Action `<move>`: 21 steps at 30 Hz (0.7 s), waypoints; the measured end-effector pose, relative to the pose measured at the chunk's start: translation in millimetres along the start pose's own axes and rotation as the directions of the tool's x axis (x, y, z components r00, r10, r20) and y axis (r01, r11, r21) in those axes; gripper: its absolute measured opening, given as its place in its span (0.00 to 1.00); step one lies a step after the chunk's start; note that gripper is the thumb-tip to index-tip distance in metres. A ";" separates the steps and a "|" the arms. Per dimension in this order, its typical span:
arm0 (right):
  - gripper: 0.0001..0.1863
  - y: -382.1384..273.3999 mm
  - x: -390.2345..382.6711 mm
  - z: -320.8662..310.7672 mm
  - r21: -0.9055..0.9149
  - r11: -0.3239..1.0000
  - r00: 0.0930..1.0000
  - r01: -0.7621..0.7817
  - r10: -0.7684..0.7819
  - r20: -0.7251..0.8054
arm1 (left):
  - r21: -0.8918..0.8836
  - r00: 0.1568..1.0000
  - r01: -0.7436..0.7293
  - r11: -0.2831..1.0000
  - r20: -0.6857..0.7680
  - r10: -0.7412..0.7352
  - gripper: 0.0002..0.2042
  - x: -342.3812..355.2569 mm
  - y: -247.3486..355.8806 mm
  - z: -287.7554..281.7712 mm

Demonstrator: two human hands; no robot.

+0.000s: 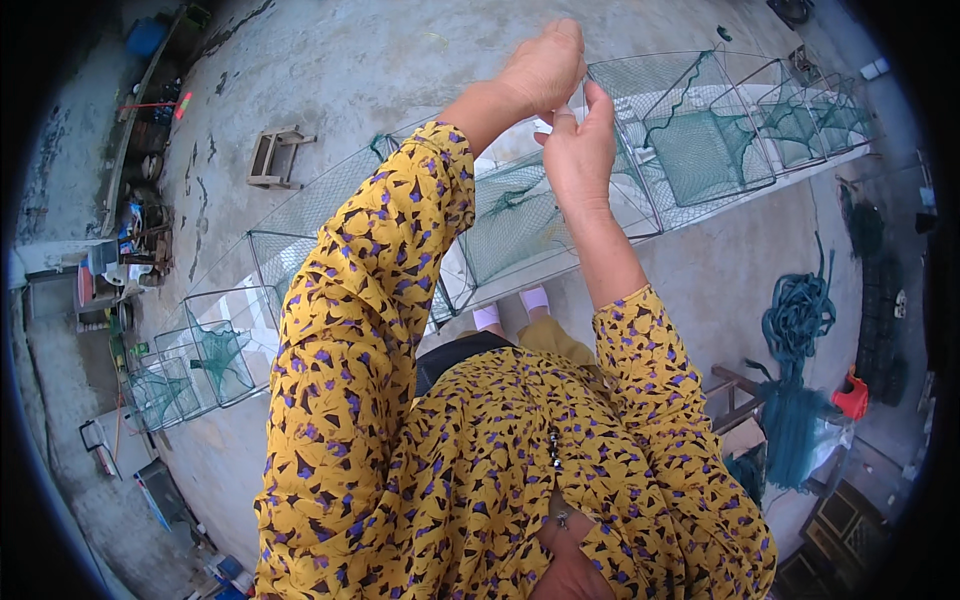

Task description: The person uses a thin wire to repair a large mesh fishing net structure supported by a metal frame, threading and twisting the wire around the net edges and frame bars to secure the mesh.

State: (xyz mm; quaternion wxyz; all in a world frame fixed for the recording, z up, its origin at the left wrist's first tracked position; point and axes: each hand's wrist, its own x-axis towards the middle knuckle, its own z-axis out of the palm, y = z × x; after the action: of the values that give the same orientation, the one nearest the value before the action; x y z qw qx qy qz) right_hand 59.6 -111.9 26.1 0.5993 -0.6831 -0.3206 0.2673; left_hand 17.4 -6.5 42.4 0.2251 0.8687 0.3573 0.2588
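My left hand (540,70) is raised above a long green mesh net trap (710,150) with dark wire frames, its fingers curled closed on something too small to make out. Just below it my right hand (578,145) has its fingers curled upward beside an upright frame rod (629,140); what they grip is mostly hidden. The trap stretches across the view in several framed sections over a pale narrow surface, with dark green cord knotted along the mesh.
A small wooden stool (278,157) stands beyond the trap. Bundles of teal netting (795,315), a red plastic object (850,395) and a wooden frame (730,385) lie at the right. Clutter (140,240) lines the left wall. My feet (535,300) are below the trap.
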 end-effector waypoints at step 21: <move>0.08 -17.2 112.6 -32.6 -0.658 0.653 0.926 0.375 -0.228 0.302 | -0.424 0.986 0.163 0.891 0.101 -0.132 0.09 -0.6 -1.0 23.1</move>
State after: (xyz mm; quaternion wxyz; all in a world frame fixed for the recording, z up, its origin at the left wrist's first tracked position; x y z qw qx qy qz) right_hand 155.3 -46.3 49.8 0.2948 -0.7669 -0.5636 0.0852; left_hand 30.7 -11.1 24.0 0.4427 0.7764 0.3481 0.2830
